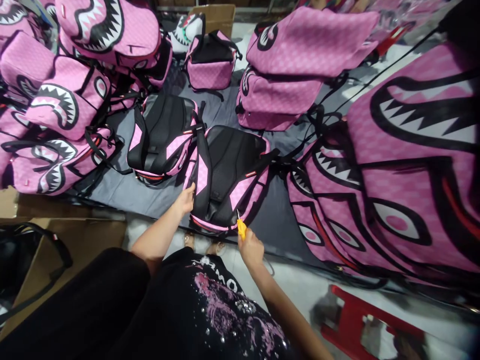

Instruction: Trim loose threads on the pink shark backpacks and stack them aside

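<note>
In front of me a pink and black backpack [234,155] lies with its padded black back and straps facing up. My left hand [184,200] is at its lower left side, with the fingers closed on the pink edge. My right hand [251,248] grips yellow-handled thread snips [242,229], whose thin metal tip points at the backpack's lower right, near a strap end. I cannot tell whether the tip touches the fabric. A second backpack [165,130], also back side up, lies just to the left.
Pink shark-mouth backpacks are piled at the left [56,100], with more standing at the right [405,200]. Two stacked bags [281,100] and a small bag [210,72] sit farther back on the grey-covered table [283,220]. A red stool [360,320] and a cardboard box [86,240] flank me.
</note>
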`<state>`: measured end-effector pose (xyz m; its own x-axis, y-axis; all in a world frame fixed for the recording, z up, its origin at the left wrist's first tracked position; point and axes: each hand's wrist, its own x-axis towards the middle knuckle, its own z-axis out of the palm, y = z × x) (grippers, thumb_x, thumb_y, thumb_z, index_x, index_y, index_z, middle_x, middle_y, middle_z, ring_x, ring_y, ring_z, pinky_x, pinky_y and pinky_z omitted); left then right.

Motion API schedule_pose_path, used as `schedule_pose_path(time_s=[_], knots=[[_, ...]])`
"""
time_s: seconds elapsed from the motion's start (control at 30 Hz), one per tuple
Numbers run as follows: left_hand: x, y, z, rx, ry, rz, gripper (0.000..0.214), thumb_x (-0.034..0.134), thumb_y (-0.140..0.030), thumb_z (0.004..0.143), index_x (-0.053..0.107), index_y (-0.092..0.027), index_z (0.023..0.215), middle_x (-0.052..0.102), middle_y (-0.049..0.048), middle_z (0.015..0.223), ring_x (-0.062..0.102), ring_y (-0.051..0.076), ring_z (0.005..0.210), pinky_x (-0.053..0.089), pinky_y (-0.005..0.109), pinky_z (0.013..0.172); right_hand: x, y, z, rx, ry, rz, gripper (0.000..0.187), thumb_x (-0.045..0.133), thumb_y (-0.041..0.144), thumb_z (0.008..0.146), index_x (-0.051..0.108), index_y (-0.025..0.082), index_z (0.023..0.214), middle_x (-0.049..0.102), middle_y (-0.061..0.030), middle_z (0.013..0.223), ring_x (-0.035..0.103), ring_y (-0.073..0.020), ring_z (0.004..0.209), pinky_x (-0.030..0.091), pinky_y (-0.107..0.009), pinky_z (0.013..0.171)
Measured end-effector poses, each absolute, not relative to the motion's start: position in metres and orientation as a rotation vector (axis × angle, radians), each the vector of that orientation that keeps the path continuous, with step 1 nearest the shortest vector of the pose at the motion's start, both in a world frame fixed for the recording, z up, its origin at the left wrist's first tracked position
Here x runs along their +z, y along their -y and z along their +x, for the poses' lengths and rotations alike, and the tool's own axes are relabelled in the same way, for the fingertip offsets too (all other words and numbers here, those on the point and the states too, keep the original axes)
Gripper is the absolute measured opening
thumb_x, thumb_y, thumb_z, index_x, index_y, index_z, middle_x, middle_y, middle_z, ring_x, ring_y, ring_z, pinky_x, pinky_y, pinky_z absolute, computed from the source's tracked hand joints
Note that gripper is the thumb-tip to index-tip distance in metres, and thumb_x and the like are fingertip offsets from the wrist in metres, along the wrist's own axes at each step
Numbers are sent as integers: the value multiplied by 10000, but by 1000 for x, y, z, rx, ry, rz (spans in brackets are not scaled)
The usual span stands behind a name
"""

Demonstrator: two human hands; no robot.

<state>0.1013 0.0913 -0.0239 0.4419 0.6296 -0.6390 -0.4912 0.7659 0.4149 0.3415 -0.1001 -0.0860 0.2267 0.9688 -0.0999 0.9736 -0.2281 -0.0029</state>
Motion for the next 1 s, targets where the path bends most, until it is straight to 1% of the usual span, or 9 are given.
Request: schedule_pose_path(time_s=[0.23, 0.4, 0.53, 0.6, 0.67, 0.73, 0.8, 0.9, 1.0], knots=[[-49, -82, 95, 748, -645, 24, 610, 395, -534, 963, 579, -39, 1269, 743, 188, 964, 716, 320, 954, 495, 529, 976, -76, 94, 343, -153, -1718, 2469, 272, 420, 368, 998, 502, 110, 1018, 656, -101, 762, 654, -200, 632, 224, -270, 501], [-49, -76, 85, 798, -500, 7, 650, 399, -586, 945, 576, -60, 1283, 734, 191, 1022, 696, 331, 1019, 443, 571, 1025, -57, 115, 354, -263, -1693, 2445, 279, 416, 398, 1000, 499, 139, 1060, 667, -67, 738, 646, -183, 609, 210, -258, 515], [-50, -69, 76, 752, -401, 13, 698, 411, -615, 924, 563, -45, 1297, 707, 224, 1098, 670, 351, 1074, 420, 577, 1039, -43, 139, 353, -634, -1582, 2624, 311, 414, 408, 981, 519, 147, 1114, 659, -58, 708, 639, -213, 611, 301, -271, 536], [-51, -68, 75, 721, -389, 16, 733, 411, -637, 913, 561, -29, 1294, 699, 237, 1110, 659, 363, 1094, 415, 581, 1039, -38, 146, 347, -1017, -1571, 2816, 373, 354, 455, 979, 517, 153, 1125, 643, -39, 685, 633, -212, 601, 388, -289, 557], [-51, -68, 76, 696, -372, 30, 746, 429, -651, 900, 571, -24, 1278, 695, 241, 1118, 647, 368, 1114, 414, 577, 1040, -35, 150, 338, -1430, -1562, 2966, 429, 295, 518, 971, 526, 168, 1064, 628, -22, 655, 629, -204, 596, 464, -306, 608], [-48, -66, 75, 692, -368, 50, 710, 478, -638, 887, 599, -33, 1236, 699, 233, 1111, 642, 366, 1123, 419, 565, 1039, -34, 153, 329, -1613, -1488, 3078, 450, 293, 577, 947, 527, 193, 950, 626, -22, 635, 628, -200, 603, 498, -317, 651], [-43, -61, 73, 719, -401, 71, 601, 540, -581, 880, 644, -54, 1151, 709, 216, 1091, 648, 355, 1117, 429, 547, 1036, -35, 155, 322, -1608, -1385, 3161, 442, 324, 610, 919, 509, 213, 862, 632, -29, 629, 628, -198, 611, 505, -321, 659], [-36, -54, 66, 820, -475, 87, 408, 592, -488, 877, 688, -101, 962, 723, 181, 1064, 661, 327, 1099, 452, 518, 1025, -36, 157, 316, -1604, -1361, 3188, 451, 334, 628, 901, 502, 215, 833, 629, -24, 614, 621, -185, 596, 502, -317, 663], [-35, -54, 62, 854, -533, 55, 411, 574, -520, 881, 684, -129, 820, 744, 150, 960, 682, 313, 1056, 492, 501, 982, -34, 161, 317, -1595, -1338, 3178, 459, 340, 637, 885, 498, 213, 811, 608, -12, 581, 603, -169, 547, 495, -302, 624]])
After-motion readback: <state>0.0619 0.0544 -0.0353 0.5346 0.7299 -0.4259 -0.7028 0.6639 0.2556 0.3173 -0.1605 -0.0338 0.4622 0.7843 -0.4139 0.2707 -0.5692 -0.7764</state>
